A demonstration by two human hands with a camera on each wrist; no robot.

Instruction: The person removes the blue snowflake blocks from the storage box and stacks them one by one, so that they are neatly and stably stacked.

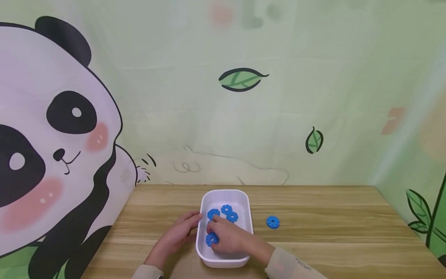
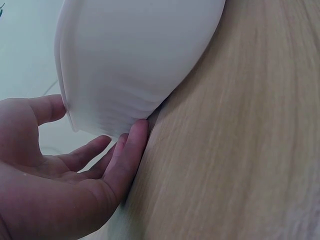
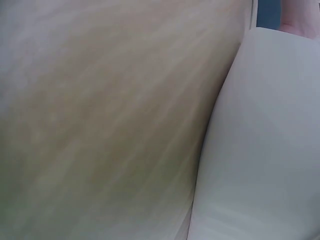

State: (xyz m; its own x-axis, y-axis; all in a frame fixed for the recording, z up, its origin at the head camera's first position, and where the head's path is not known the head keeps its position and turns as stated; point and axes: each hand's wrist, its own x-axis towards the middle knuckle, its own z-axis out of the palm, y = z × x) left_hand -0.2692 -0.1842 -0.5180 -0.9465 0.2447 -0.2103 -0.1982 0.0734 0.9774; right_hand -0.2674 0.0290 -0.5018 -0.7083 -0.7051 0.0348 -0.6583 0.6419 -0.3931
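Note:
A white rectangular tray (image 1: 240,262) stands on the wooden table. On its left side, my left hand (image 1: 179,231) rests with the thumb at the rim; in the left wrist view the outstretched fingers of the left hand (image 2: 75,185) touch the wall low down near the table. Inside the tray, my right hand (image 1: 231,237) pinches a blue notched disc (image 1: 211,239) between thumb and fingers. Beyond its fingers lie more blue notched discs (image 1: 227,209) on the tray floor. The right wrist view shows mostly the tray's outer wall (image 3: 260,135), with part of a hand at the top right.
One blue notched disc (image 1: 273,222) lies on the wooden table (image 1: 324,232) to the right of the tray. Behind the table hangs a printed backdrop (image 1: 195,112) with a panda and leaves.

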